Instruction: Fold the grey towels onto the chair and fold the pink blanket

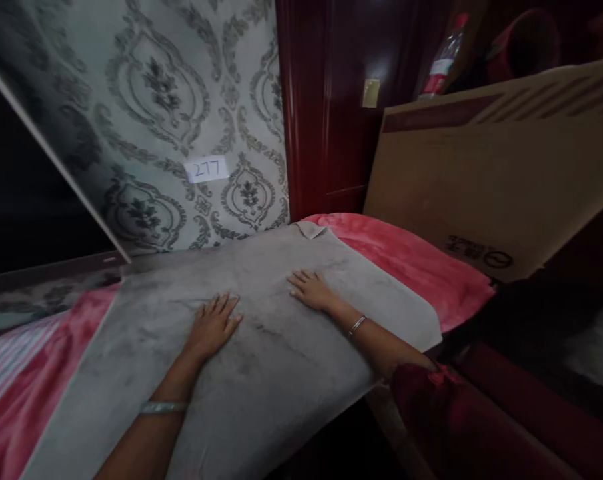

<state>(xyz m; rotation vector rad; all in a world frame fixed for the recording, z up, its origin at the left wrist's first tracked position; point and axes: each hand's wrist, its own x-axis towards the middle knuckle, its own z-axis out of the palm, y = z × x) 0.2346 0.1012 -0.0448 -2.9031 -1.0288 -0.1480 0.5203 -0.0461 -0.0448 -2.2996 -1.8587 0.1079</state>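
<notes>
Patterned wallpaper (171,100) across the upper left of the frame, with a small label (208,169) reading 277; dark red door frame (306,107) at top centre; large cardboard sheet (481,180) leaning at the right; pink fleece blanket (406,253) right of centre and again at lower left. Grey towel (261,347) spread flat through the middle of the frame, long axis running from lower left to upper right, far corner folded over near the wall. Left hand (212,327) flat on the cloth at centre, fingers spread, palm down; right hand (311,288) likewise flat and spread, slightly higher and further right, nearer the folded corner; nothing pinched by either; bracelet (357,325) on the right wrist.
</notes>
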